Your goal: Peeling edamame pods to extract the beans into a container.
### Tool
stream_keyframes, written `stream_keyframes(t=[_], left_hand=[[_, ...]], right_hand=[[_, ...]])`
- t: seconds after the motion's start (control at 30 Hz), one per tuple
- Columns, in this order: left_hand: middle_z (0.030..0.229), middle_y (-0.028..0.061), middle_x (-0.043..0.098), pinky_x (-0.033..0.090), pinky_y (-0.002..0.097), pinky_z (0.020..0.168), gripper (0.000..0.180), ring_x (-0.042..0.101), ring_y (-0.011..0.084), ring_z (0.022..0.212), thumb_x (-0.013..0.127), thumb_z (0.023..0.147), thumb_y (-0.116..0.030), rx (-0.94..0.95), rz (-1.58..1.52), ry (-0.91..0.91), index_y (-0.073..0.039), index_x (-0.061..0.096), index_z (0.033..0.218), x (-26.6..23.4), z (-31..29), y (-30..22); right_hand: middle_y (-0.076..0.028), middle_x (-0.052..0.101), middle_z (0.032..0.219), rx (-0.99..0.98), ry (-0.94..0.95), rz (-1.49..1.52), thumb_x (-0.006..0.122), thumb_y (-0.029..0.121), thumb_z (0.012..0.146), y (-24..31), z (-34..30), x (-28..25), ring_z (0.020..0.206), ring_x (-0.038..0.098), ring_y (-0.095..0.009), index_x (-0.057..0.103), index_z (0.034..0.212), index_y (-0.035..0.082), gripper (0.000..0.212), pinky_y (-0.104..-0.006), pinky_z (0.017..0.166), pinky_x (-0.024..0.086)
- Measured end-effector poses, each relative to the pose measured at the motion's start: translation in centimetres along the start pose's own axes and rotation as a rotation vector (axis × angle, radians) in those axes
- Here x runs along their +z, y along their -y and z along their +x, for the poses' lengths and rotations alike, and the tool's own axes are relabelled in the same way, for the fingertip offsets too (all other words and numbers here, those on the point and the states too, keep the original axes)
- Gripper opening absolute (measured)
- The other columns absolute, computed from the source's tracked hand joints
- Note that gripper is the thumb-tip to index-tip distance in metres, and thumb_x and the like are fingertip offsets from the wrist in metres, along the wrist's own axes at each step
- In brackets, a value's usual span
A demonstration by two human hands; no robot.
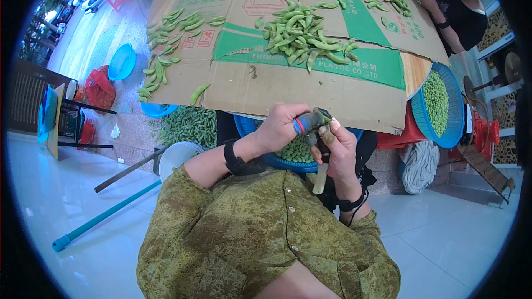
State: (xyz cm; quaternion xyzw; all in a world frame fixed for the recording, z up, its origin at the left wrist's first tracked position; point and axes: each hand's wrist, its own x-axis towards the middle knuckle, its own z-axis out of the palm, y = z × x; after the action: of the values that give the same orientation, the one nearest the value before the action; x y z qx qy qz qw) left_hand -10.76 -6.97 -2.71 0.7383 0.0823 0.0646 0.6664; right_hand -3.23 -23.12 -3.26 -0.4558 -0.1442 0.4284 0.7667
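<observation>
My two hands meet over the near edge of the cardboard-covered table. A green bean pod (328,118) shows in part between their fingertips. My left hand (282,126) is closed on the pod, with a grey, blue and red wrapping around one finger. My right hand (341,147) is closed around a slim tool with a pale, translucent end (320,180) pointing down; fingers hide its other end, so I cannot tell its kind. Directly beneath sits a blue basket (310,167) holding shelled green beans (296,150). A pile of bean pods (299,32) lies ahead on the cardboard (266,91).
More pods (163,58) lie at the table's left. Another blue basket (455,105) of shelled beans stands at the right. A co-worker (457,11) handles something at the far right. Pods (188,124) are heaped on the floor, near a white bucket (176,158) and a teal pole (108,214).
</observation>
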Motion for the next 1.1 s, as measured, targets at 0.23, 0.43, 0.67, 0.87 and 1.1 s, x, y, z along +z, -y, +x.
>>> stream_keyframes(t=[0.23,0.43,0.67,0.87,1.1], left_hand=[[0.08,-0.0007,0.059,0.042,0.0215,0.055,0.022,0.052,0.0049,0.064,0.058,0.091,-0.013,0.256,-0.046,0.005,-0.002,0.059,0.11,1.2,-0.3,1.1],[0.081,0.0003,0.053,0.039,0.0224,0.054,0.02,0.048,0.0067,0.065,0.054,0.09,-0.008,0.03,-0.15,0.139,-0.001,0.056,0.109,1.4,-0.5,0.0],[0.089,0.0129,0.058,0.045,0.0311,0.076,0.017,0.058,0.0253,0.083,0.049,0.082,-0.001,0.277,0.065,0.03,0.002,0.057,0.097,1.8,-0.1,0.3],[0.091,0.0129,0.059,0.045,0.0299,0.076,0.021,0.058,0.0252,0.082,0.047,0.077,0.002,0.372,0.113,-0.005,0.001,0.058,0.095,2.4,0.4,1.4],[0.087,0.0125,0.06,0.046,0.0295,0.074,0.026,0.058,0.0205,0.079,0.044,0.077,0.008,0.011,-0.041,0.104,0.002,0.057,0.098,1.7,0.2,-0.2]], right_hand=[[0.003,0.052,0.066,-0.12,0.01,-0.431,0.051,0.002,0.093,0.9,-1.1,-0.7,0.049,0.044,-0.003,0.055,0.124,-0.001,0.031,-0.0196,0.042,0.034],[0.003,0.052,0.066,-0.102,0.018,-0.444,0.052,0.0,0.092,0.7,-1.4,-1.7,0.049,0.045,-0.003,0.057,0.125,0.001,0.033,-0.019,0.043,0.034],[0.003,0.052,0.065,-0.164,0.032,-0.393,0.053,-0.002,0.091,-0.6,-1.8,-2.3,0.049,0.046,-0.004,0.058,0.125,0.004,0.035,-0.0198,0.042,0.035],[0.001,0.055,0.069,-0.27,0.016,-0.451,0.051,-0.002,0.091,-2.1,-2.3,-2.5,0.049,0.045,-0.004,0.057,0.125,0.002,0.035,-0.0188,0.043,0.033],[-0.002,0.057,0.072,-0.129,-0.018,-0.218,0.05,0.004,0.092,-0.9,-1.8,-2.3,0.047,0.045,-0.006,0.055,0.123,-0.001,0.032,-0.0189,0.042,0.034]])
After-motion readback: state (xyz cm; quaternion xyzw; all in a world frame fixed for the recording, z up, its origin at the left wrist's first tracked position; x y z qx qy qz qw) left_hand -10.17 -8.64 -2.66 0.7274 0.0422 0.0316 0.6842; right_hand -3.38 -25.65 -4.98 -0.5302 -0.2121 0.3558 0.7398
